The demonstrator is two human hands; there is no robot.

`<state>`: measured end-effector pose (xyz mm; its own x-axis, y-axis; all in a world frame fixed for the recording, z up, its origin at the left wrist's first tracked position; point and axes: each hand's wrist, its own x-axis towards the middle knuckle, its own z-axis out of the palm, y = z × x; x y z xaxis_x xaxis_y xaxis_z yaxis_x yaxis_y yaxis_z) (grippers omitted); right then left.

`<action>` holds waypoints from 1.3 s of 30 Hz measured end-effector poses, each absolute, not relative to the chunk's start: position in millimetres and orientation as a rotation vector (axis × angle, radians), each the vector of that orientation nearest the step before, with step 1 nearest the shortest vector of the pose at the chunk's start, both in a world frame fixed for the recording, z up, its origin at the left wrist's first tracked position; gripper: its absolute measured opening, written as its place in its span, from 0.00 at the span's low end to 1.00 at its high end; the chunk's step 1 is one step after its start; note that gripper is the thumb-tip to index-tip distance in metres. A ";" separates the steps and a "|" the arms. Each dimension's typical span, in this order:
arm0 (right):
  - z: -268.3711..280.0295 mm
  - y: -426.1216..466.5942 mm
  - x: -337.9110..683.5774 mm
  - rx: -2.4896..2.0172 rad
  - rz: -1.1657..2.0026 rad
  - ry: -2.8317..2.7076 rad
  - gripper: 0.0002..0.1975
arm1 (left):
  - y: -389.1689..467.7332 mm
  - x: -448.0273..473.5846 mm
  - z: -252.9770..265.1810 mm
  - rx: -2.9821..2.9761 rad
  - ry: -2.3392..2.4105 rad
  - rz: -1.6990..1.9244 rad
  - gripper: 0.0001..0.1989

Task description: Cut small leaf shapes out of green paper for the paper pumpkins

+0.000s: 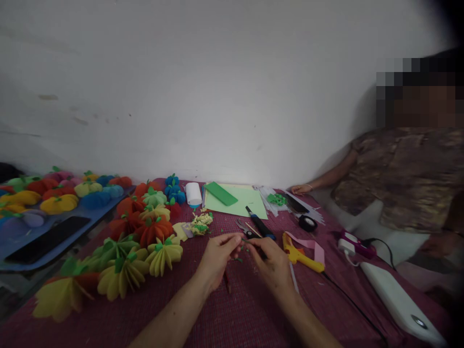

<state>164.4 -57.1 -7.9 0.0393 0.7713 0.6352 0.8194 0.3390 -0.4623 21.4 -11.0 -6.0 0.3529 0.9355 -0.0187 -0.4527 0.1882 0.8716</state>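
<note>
My left hand (224,251) and my right hand (270,261) meet above the middle of the maroon checked cloth. Both are closed in a pinch on a small green piece of paper (244,241) between the fingertips; its exact shape is too small to make out. Tiny green scraps (239,260) lie under the fingers. A thin dark red pencil-like stick (227,282) rests on the cloth below my left hand. Just beyond the hands are scissors (248,232), partly hidden, and a black-and-blue utility knife (261,222). A yellow glue gun (302,256) lies right of my right hand.
Paper pumpkins (155,232) crowd the left side, more on a blue table (119,198) with a black phone (47,239). Behind are green paper sheets (250,198) and a white roll (193,193). Black tape (308,223), a power strip (357,244) and a seated person (402,179) are at right.
</note>
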 end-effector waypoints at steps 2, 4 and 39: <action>-7.1 -57.5 164.6 -1.436 -0.065 -1.719 0.06 | -11.1 21.6 -6.2 0.916 0.643 1.082 0.18; -6.6 -57.7 164.8 -1.445 -0.065 -1.716 0.06 | -11.2 21.5 -6.2 0.916 0.633 1.080 0.17; -27.0 -80.3 174.8 -1.579 1.152 -1.341 0.03 | -10.4 21.2 -20.8 1.839 0.782 0.833 0.17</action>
<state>174.8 -80.3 -27.0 0.0448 0.9859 -0.1614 0.3082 -0.1673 -0.9365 21.2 -10.4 -20.8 0.5658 0.7974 0.2100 0.1597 -0.3558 0.9208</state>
